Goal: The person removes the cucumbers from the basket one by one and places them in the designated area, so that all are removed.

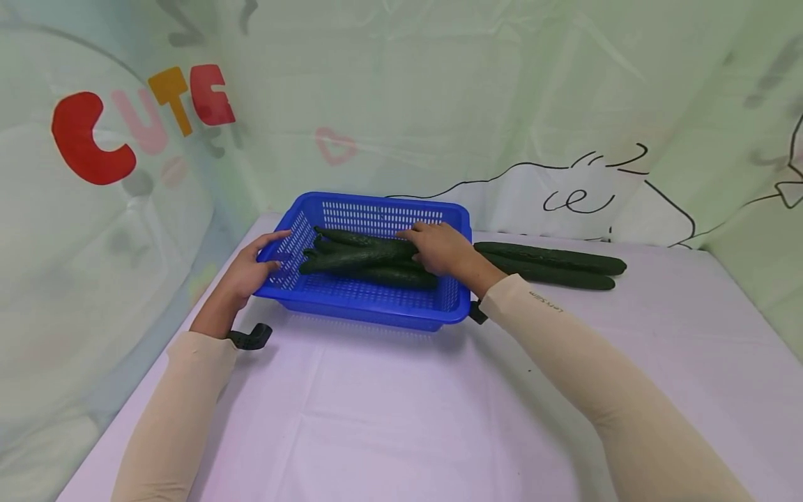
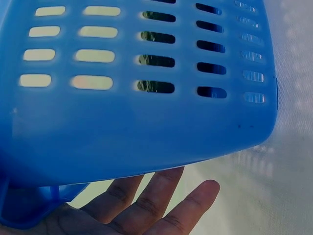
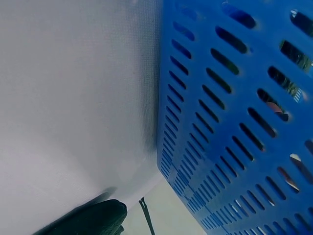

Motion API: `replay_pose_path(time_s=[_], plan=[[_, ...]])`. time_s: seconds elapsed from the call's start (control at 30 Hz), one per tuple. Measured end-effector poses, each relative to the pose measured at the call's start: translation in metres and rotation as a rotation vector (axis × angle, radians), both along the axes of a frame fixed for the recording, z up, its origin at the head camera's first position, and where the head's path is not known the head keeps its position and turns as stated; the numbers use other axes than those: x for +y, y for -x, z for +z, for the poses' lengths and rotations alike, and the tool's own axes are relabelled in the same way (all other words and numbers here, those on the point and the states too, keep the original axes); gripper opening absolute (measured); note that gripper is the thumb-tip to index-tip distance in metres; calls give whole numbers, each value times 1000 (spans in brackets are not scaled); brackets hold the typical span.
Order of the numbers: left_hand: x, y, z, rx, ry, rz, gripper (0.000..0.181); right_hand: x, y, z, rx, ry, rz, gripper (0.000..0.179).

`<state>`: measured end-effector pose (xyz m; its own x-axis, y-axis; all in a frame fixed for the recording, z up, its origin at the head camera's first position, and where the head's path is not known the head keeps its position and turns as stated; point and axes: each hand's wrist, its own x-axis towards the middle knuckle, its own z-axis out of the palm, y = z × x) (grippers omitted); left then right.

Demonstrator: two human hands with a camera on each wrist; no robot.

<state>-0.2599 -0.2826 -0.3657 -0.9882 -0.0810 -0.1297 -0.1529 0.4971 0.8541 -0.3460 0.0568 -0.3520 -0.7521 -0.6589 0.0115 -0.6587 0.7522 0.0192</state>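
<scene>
A blue plastic basket [image 1: 364,305] with slotted walls stands on the table, holding several dark green cucumbers [image 1: 354,260]. My left hand [image 1: 246,270] grips its left end, thumb over the rim; the left wrist view shows that hand's fingers [image 2: 146,203] against the outside of the basket [image 2: 127,132]. Reaching over the right end, my right hand [image 1: 442,249] has its fingers bent round the right ends of cucumbers inside. Those fingertips are partly hidden. In the right wrist view the basket wall [image 3: 220,132] blocks most of that hand.
Two more cucumbers [image 1: 558,259] lie side by side on the table, right of the basket; the tip of one cucumber [image 3: 95,218] shows in the right wrist view. A pale cloth [image 1: 376,418] covers the table. Printed curtains [image 1: 439,90] hang behind and at the sides.
</scene>
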Motion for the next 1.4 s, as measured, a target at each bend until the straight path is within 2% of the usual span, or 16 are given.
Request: replay_pose_path(time_s=[0.37,0.77,1.0,1.2,1.4], plan=[[-1,1,-1,-6,0,4,62,-1,0,0,-50,-17,8,53],[0,1,-1,-2,-3,0,62,1,-1,0,-36,-59,-36,48],[0,0,-1,5,1,-4,62,0,-2,0,-15,-23,-16,44],[0,0,-1,-1,0,-4,62,-1,-3,1,-2,-38,17,44],[0,0,-1,1,-4,-6,62,-1,-3,0,-17,-50,0,44]])
